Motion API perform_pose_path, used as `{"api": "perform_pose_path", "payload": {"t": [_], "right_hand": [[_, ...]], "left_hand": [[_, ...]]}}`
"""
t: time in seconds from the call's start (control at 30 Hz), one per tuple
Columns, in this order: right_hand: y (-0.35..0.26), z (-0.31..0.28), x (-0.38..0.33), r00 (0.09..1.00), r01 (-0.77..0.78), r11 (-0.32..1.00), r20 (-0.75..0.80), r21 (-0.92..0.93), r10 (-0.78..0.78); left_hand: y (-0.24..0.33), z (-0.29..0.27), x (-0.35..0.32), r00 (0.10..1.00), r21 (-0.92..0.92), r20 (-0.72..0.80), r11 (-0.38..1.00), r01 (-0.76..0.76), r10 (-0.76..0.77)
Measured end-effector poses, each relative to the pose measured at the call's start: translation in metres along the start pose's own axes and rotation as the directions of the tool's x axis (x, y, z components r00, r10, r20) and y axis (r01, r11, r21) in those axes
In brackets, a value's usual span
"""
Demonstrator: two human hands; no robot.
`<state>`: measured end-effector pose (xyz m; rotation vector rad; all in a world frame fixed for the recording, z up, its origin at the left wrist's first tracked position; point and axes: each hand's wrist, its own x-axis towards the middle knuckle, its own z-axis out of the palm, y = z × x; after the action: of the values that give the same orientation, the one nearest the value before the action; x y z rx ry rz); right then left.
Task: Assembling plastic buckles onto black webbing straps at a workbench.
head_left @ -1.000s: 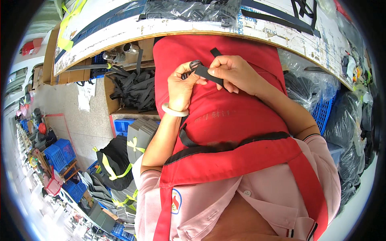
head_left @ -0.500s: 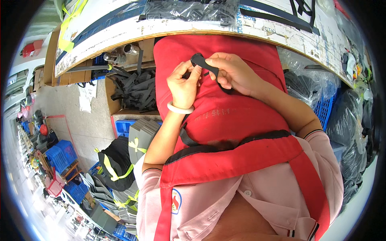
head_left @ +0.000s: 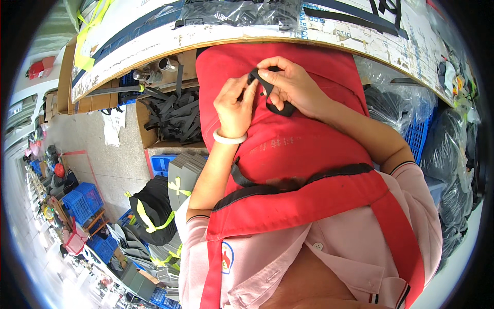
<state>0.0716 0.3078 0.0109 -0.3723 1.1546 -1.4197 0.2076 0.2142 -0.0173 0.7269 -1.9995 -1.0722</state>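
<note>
Both hands work above the red apron (head_left: 309, 149) on my lap, close together. My left hand (head_left: 234, 105), with a white bangle at its wrist, pinches one end of a black webbing strap (head_left: 266, 88). My right hand (head_left: 296, 87) grips the same strap between thumb and fingers, a little to the right. The strap bends between the hands, and a loop of it hangs below my right fingers. Whatever lies inside the left fingertips is partly hidden.
Ahead stands a worn white table (head_left: 329, 36) with a clear bag of black parts (head_left: 242, 13) and dark straps. An open carton of dark strips (head_left: 175, 116) sits below it at left. Bundled black pieces (head_left: 152, 208) lie beside my left arm; plastic-wrapped bundles (head_left: 440, 149) stand right.
My right hand has shifted slightly up, its fingers curling further over the strap. The strap's upper end has turned, and its lower part now forms a wider loop.
</note>
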Motion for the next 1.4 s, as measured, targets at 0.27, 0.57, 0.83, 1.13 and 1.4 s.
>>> {"api": "perform_pose_path", "payload": {"t": [0.27,0.57,0.83,1.13,1.4], "right_hand": [[-0.003,-0.001,0.001,0.996,0.073,0.99,-0.034,-0.12,-0.078],[-0.002,-0.003,0.005,0.988,0.137,0.957,-0.035,-0.255,-0.151],[0.003,-0.006,0.009,0.993,0.106,0.981,-0.042,-0.165,-0.115],[0.013,-0.011,0.015,0.997,0.07,0.986,-0.018,-0.149,-0.073],[0.004,-0.005,0.006,0.995,0.089,0.984,0.053,-0.153,-0.081]], "left_hand": [[0.001,-0.002,-0.002,0.992,0.013,0.074,0.994,-0.107,0.105],[0.002,-0.009,0.001,0.987,0.077,0.141,0.993,-0.092,0.08],[-0.005,-0.014,0.001,0.975,0.134,0.192,0.982,-0.136,0.109],[-0.001,-0.009,-0.005,0.978,0.013,0.202,0.999,0.045,-0.046],[-0.004,-0.008,-0.008,0.841,-0.434,0.265,0.72,0.541,-0.472]]}}
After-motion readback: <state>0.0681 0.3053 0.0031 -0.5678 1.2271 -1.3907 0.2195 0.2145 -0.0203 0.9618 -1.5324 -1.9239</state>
